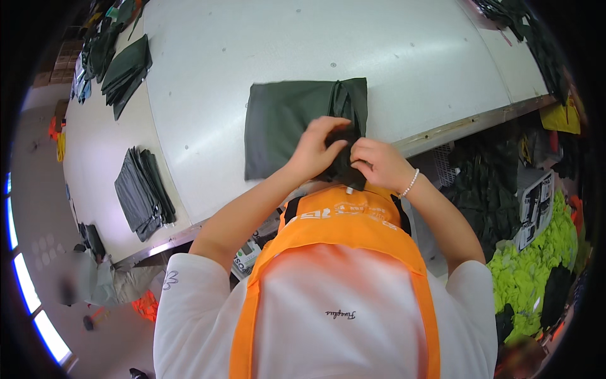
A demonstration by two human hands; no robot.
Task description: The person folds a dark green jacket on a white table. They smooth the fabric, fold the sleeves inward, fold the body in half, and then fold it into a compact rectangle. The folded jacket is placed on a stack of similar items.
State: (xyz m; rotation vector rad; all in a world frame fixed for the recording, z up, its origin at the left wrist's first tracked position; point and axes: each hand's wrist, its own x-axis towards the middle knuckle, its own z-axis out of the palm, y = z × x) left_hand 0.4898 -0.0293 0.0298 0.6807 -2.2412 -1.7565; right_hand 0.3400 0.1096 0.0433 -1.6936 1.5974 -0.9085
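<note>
A dark green folded garment [284, 114] lies on the table in front of me, its right side bunched into narrow, darker folds. Over those folds is my left hand [312, 151], its thumb and forefinger curved and spread apart, touching the cloth. My right hand [382, 164], with a beaded bracelet at the wrist, has its fingers bent and pinched together at the right edge of the same garment, near the table's front. The garment's lower right corner hangs towards my orange apron [344, 218]. The exact grip of the right fingertips is partly hidden.
On the left stands a pile of dark folded garments [144, 192], and beyond it another dark stack [128, 72]. Below the table's right edge are dark cloth [483, 189], a printed carton [535, 208] and a heap of lime-yellow fabric [530, 271].
</note>
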